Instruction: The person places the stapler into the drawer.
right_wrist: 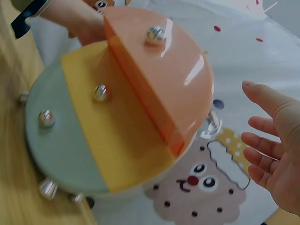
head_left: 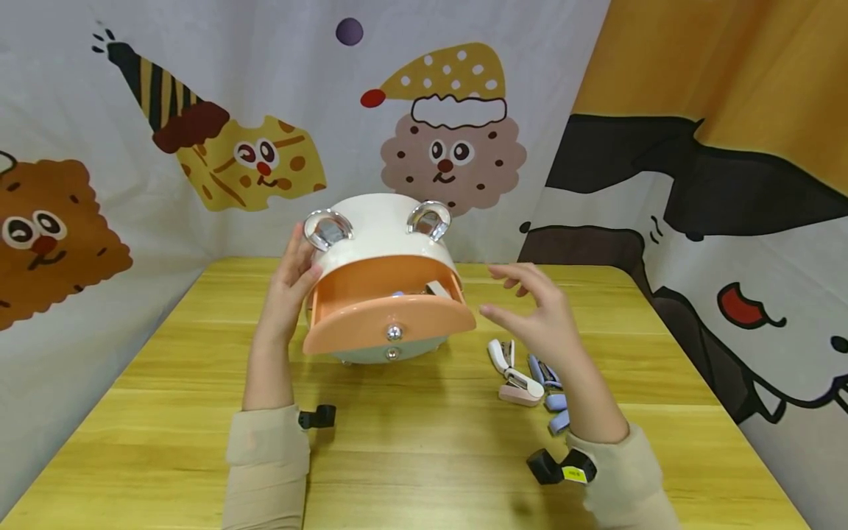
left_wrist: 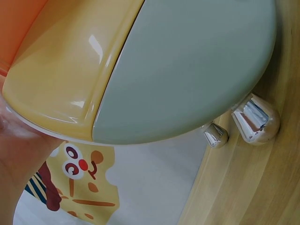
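Observation:
A round white storage box (head_left: 380,213) with silver ear-like rings stands on the table on small metal feet. Its front has an orange top drawer (head_left: 391,324) pulled out, a yellow middle drawer (right_wrist: 126,140) and a green bottom drawer (left_wrist: 187,70). Inside the orange drawer, a white piece (head_left: 437,289) and a bit of blue show; the rest is hidden behind its front. My left hand (head_left: 290,283) holds the box's left side, thumb toward the front. To the right of the drawer, my right hand (head_left: 539,313) is in the air, fingers loosely bent, holding nothing.
Several mini staplers lie on the wooden table (head_left: 411,456) near my right forearm: a white one (head_left: 501,357), a pink and white one (head_left: 521,389) and blue ones (head_left: 558,411). A printed cloth (head_left: 265,59) hangs behind the table.

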`<state>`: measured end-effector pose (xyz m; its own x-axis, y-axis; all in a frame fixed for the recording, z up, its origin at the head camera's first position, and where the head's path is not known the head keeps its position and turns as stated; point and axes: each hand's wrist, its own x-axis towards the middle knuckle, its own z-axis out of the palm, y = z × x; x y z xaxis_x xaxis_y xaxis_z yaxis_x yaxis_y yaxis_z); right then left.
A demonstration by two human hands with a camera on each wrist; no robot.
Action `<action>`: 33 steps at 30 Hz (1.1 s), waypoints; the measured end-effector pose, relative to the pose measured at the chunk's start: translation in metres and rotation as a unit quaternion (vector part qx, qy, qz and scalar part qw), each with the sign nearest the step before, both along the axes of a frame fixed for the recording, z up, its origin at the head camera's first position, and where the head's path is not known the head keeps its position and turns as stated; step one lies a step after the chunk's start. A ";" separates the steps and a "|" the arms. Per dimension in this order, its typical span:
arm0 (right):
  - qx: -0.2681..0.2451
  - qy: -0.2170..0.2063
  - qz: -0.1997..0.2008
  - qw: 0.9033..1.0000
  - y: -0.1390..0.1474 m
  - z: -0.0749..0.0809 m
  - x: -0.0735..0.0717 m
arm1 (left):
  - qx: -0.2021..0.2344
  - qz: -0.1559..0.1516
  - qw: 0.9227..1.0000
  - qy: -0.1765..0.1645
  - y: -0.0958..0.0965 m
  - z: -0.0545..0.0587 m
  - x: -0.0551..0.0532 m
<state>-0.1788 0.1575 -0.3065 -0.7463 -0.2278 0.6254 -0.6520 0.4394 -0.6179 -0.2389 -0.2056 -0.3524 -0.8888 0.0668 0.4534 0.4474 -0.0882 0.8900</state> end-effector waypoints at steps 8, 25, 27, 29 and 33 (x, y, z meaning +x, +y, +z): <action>0.023 -0.029 -0.027 0.999 0.014 -0.020 -0.001 | -0.003 0.003 1.000 -0.001 0.000 0.000 0.000; 0.074 -0.092 -0.035 0.992 0.043 -0.072 -0.017 | 0.006 -0.007 1.000 0.009 0.000 -0.001 0.000; 0.082 -0.109 -0.036 0.990 0.045 -0.078 -0.019 | 0.006 -0.007 1.000 0.010 0.000 -0.001 0.000; 0.089 -0.129 -0.036 0.987 0.047 -0.084 -0.021 | 0.008 -0.008 1.000 0.012 0.000 -0.002 0.000; 0.097 -0.162 -0.035 0.981 0.051 -0.095 -0.024 | 0.006 -0.005 1.000 0.012 0.000 -0.002 -0.001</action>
<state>-0.2027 0.2089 -0.4018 -0.9167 -0.2609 0.3026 -0.3995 0.6056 -0.6882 -0.2395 -0.2059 -0.3544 -0.8768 0.0707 0.4756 0.4677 -0.1041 0.8777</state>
